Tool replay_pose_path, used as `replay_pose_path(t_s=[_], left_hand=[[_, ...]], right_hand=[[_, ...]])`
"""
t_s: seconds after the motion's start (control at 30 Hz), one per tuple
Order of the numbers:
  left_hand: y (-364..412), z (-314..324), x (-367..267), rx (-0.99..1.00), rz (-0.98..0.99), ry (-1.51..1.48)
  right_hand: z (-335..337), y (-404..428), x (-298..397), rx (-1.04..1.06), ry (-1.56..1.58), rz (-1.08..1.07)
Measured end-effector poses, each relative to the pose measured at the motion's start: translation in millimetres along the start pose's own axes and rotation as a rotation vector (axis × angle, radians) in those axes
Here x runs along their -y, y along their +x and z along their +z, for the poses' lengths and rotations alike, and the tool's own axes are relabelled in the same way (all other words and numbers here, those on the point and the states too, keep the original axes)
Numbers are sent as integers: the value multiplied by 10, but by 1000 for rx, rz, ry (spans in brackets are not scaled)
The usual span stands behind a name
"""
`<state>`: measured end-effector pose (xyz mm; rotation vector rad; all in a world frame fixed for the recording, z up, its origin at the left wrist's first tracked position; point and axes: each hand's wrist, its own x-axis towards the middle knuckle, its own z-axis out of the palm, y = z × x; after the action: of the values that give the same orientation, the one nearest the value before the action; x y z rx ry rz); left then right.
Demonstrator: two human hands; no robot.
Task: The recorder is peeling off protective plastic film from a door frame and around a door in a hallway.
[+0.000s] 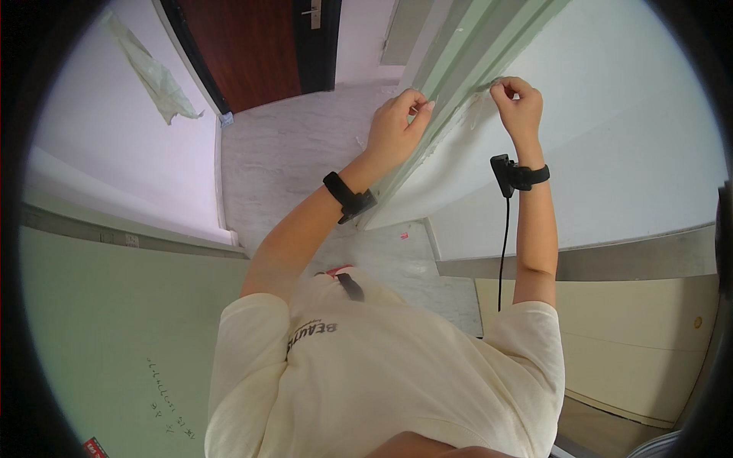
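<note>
A pale green door frame (467, 54) runs diagonally past my hands, with a ragged, whitish edge where it meets the white wall (595, 114). My left hand (401, 129) is at the frame's near side, thumb and forefinger pinched on a thin whitish sliver, mostly hidden by the fingers. On the wall side, my right hand (521, 109) pinches a scrap of thin clear film (487, 86) close to the frame. A faint, translucent strand (474, 117) hangs below it. Both wrists wear black straps with small devices; a black cable (504, 252) runs down from the right one.
A brown door (246, 51) with a metal handle stands beyond the marbled tile floor (275, 154). Loose pale green film (152, 74) hangs from the left wall. At lower left is a green panel (114, 303) bearing handwriting; a cream panel (635, 320) is at right.
</note>
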<state>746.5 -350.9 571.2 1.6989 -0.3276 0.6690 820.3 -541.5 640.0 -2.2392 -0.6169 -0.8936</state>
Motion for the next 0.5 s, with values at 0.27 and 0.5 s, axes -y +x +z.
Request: replay_pose_path(t_s=[0.27,0.5], left_hand=[[-17,-49,27,22,-2,11],[-20,-56,24,47,-11,12]], right_hand=[[-81,-20,200,102,-403,-190],[-75,-18,115,91,-427,-220]])
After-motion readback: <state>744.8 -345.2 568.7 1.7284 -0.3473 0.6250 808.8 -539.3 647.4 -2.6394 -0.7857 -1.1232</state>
